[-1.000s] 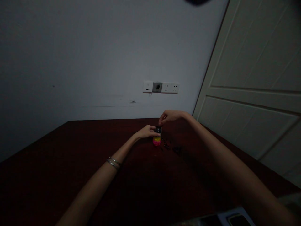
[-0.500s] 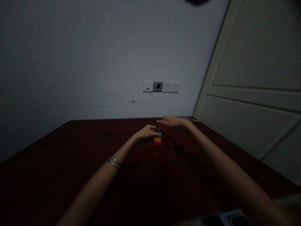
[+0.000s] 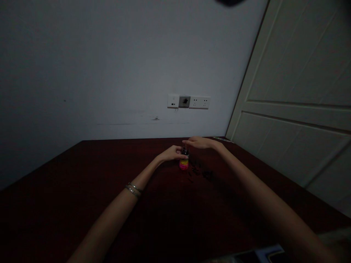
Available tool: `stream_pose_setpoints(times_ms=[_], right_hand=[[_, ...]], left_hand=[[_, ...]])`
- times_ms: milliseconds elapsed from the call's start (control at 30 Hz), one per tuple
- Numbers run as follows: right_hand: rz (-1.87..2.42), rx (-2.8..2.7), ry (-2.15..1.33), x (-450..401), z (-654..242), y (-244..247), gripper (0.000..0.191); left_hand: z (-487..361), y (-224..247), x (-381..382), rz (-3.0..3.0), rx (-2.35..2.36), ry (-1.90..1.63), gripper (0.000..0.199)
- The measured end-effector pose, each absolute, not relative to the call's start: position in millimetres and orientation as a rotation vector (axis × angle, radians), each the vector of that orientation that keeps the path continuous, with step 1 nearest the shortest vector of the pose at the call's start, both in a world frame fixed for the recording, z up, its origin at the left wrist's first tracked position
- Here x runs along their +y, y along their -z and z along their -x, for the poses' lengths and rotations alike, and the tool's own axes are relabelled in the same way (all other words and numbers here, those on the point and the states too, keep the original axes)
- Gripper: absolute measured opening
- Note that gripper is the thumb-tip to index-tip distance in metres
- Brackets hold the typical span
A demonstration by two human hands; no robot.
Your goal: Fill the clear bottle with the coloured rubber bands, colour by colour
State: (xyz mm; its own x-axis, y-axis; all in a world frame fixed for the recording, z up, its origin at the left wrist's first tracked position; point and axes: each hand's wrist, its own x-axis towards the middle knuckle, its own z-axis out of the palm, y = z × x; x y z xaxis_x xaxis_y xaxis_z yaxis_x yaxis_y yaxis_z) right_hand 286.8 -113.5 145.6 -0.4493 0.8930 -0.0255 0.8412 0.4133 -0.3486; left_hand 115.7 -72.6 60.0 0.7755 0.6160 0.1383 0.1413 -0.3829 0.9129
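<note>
A small clear bottle (image 3: pixel 184 165) stands upright on the dark red table, filled with pink at the bottom, yellow above and dark stuff near the neck. My left hand (image 3: pixel 172 153) is wrapped round its upper part from the left. Just over the bottle's mouth is my right hand (image 3: pixel 197 142), its fingers pointing left and down, bunched together. Whatever its fingertips may hold is too small and dark to make out. Several small dark pieces (image 3: pixel 195 170) lie scattered to the right of the bottle, with a denser dark pile (image 3: pixel 207 175) beyond them.
The table (image 3: pixel 123 157) meets a pale wall (image 3: pixel 123 65) carrying a row of sockets (image 3: pixel 199 102). A white panelled door (image 3: pixel 298 91) stands along the right side. A flat item with a blue and dark print (image 3: pixel 270 252) lies at the near edge.
The view has shifted very slightly. Both hands keep nearly the same places, the left on the bottle and the right above its mouth.
</note>
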Motion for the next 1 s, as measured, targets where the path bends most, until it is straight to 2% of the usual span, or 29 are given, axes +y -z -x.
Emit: stream_pose_setpoints(times_ms=[233,433,800,1000], right_hand=[[1.394,-2.464,-0.483,-116.9,-290.9,-150.4,0.055],[1.464,-2.455,-0.357,-117.0,-294.4,-150.5,0.051],[1.382,-2.409,-0.418,-114.9,-291.9,-150.4,0.026],[1.402,-2.4,-0.405,-114.3,-292.5,-149.4,0.025]], left_hand=[[-112.9,-62.7,-75.0,-1.988,0.553,-0.578,0.037],[-109.6,-62.2,-72.2,-2.037,0.613,-0.566,0.042],[-107.0,-67.5,-74.2,-2.074,0.612,-0.567,0.043],[-105.7,-69.6,-76.0,-2.063,0.615,-0.556,0.04]])
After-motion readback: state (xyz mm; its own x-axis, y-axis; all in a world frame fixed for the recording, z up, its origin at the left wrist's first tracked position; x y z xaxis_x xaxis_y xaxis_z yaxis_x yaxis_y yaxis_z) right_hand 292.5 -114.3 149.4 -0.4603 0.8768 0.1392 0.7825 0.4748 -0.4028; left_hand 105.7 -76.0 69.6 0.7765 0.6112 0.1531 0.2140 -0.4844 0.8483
